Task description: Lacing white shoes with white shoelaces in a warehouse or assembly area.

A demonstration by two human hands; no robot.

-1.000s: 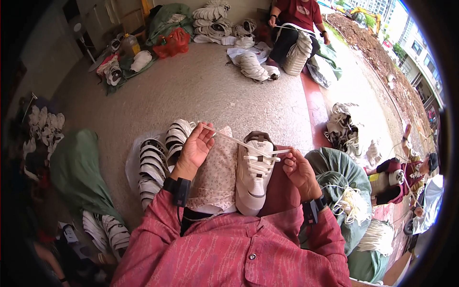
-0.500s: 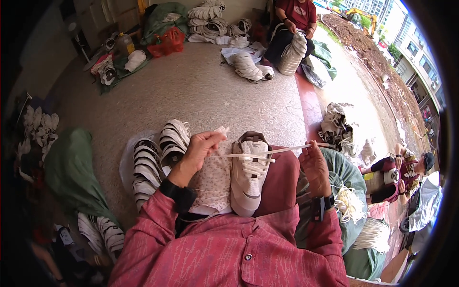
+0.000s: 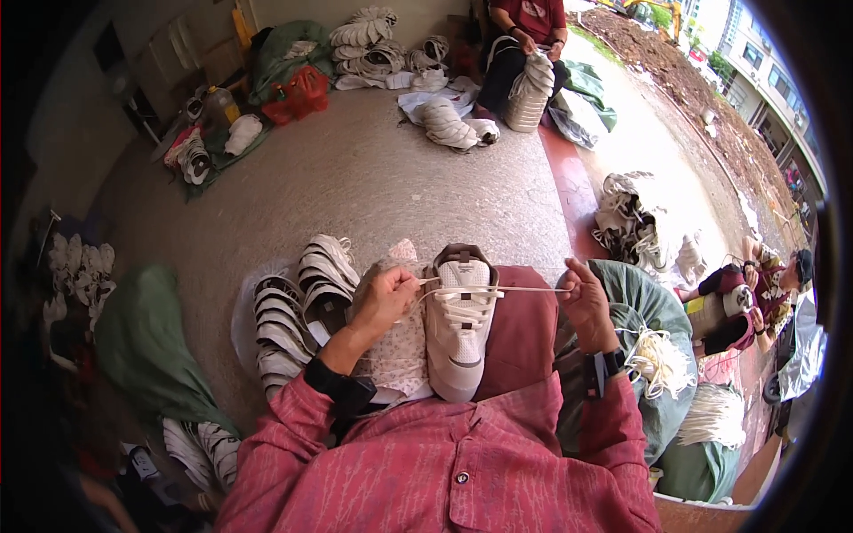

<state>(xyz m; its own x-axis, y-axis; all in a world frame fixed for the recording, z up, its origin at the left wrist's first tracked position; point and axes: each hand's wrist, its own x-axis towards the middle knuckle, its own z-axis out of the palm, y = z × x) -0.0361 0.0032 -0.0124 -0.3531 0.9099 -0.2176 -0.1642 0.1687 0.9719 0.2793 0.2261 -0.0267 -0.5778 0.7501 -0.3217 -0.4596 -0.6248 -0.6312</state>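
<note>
A white shoe (image 3: 459,342) rests on my lap, its toe toward me and its dark-lined opening away from me. White lace crosses its front in several rows. My left hand (image 3: 388,300) is closed in a pinch on one end of the shoelace (image 3: 524,289), just left of the shoe's upper eyelets. The other end runs taut to the right, gripped between the fingers of my right hand (image 3: 586,306), which is raised over the lap's right side. Patterned cloth (image 3: 397,351) covers my left leg beneath the left hand.
Nested stacks of white shoe uppers (image 3: 283,329) stand at my left, near a green sack (image 3: 147,329). At my right, white lace bundles (image 3: 659,362) lie on another green sack (image 3: 613,289). A co-worker (image 3: 533,53) sits at the far side, handling stacked uppers. More uppers (image 3: 626,218) lie at right.
My left hand has moved down and right, closer to the shoe's upper eyelets. My right hand has stayed nearly in place, with the lace stretched level. The view has shifted slightly.
</note>
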